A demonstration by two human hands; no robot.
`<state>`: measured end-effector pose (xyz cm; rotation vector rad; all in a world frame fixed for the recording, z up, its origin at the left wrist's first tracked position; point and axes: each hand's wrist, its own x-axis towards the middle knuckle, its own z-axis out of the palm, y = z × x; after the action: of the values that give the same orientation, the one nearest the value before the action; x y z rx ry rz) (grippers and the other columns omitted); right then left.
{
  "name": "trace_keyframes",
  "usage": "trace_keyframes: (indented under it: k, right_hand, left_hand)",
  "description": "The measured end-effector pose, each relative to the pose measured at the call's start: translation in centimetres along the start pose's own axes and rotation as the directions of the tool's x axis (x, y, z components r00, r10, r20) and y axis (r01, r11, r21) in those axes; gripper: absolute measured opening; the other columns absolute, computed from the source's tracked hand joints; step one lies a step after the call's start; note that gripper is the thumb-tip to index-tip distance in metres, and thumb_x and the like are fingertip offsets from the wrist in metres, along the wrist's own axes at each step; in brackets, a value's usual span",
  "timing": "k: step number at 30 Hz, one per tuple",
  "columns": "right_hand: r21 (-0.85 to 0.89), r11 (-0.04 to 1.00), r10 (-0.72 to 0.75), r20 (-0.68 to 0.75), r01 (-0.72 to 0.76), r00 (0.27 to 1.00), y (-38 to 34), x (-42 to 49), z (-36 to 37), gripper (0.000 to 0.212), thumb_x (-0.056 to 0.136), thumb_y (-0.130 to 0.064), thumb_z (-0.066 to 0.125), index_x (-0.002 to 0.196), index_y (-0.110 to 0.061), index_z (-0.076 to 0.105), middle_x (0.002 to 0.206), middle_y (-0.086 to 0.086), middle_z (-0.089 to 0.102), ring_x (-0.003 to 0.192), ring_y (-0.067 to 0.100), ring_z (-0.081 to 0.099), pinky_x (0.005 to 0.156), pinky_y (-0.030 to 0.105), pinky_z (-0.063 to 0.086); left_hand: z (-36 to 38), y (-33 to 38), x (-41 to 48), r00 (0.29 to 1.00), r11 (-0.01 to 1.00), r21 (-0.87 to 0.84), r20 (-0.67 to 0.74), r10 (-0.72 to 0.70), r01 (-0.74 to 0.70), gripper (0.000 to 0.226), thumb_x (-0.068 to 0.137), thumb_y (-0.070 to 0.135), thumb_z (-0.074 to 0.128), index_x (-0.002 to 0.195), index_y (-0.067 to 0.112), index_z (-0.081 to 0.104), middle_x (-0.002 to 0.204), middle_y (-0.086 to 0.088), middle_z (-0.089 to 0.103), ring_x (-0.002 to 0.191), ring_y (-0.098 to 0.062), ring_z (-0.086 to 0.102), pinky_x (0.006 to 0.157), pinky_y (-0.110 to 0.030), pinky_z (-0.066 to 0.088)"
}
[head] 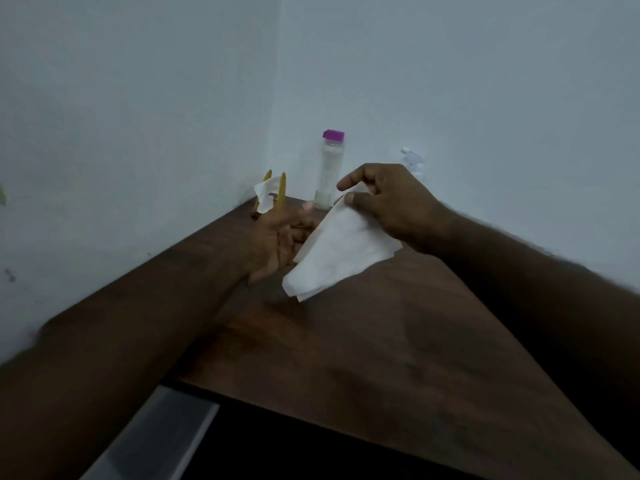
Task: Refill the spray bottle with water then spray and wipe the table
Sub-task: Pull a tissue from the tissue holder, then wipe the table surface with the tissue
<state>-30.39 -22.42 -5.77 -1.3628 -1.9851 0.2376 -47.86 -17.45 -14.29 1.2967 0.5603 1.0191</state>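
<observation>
Fingers of the right hand point(391, 206) are pinching a white tissue point(339, 251) by its top, above the counter point(346, 358). Just left of them, the left hand point(277, 237) is lying palm-up, fingers loosely spread and blurred. What seems to be the spray bottle point(412, 159) is standing behind the right fingers.

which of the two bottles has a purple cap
The tall bottle in the corner; the spray bottle behind the right hand has a clear nozzle.

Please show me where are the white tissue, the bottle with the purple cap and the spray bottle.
white tissue point(341, 251): head view, middle of the sheet.
bottle with the purple cap point(330, 168): head view, clear body under the cap.
spray bottle point(412, 156): head view, white spray head; the rest is hidden.
</observation>
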Motion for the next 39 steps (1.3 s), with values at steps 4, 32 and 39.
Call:
trace_keyframes:
  k: [4,32,39]
  right_hand:
    - [0.002,0.996,0.086,-0.084,-0.086,0.993,0.5,-4.7,-2.8,0.012,0.095,-0.016,0.060,0.102,-0.014,0.069,0.072,-0.026,0.063,0.074,-0.010,0.059,0.063,0.003,0.039]
    - [-0.419,0.862,0.386,0.175,-0.287,0.906,2.0,-24.8,2.1,0.071,0.097,-0.062,0.025,0.151,-0.016,0.030,0.157,0.010,0.030,0.146,0.026,0.024,0.118,0.042,0.020]
    - [-0.631,0.664,0.575,0.089,-0.401,0.813,4.5,-29.5,-2.1,0.106,0.070,-0.084,-0.012,0.156,-0.028,0.013,0.165,0.008,0.007,0.151,0.026,0.005,0.120,0.048,0.008]
  left_hand:
    - [2.5,1.0,-1.7,1.000,0.997,0.080,0.001,-0.017,0.017,0.010,0.087,0.004,0.060,0.084,0.011,0.067,0.078,-0.001,0.071,0.075,-0.013,0.067,0.063,-0.027,0.056]
    - [14.6,-7.5,-7.7,0.962,0.654,0.742,-0.044,0.271,-0.150,0.025,0.092,0.039,0.058,0.112,0.024,0.055,0.100,0.007,0.058,0.090,-0.008,0.057,0.075,-0.022,0.048]
    - [14.0,-8.6,-7.1,0.961,0.651,0.730,0.029,0.276,-0.209,0.029,0.090,0.042,0.062,0.112,0.025,0.055,0.101,0.006,0.056,0.087,-0.007,0.055,0.076,-0.023,0.048]
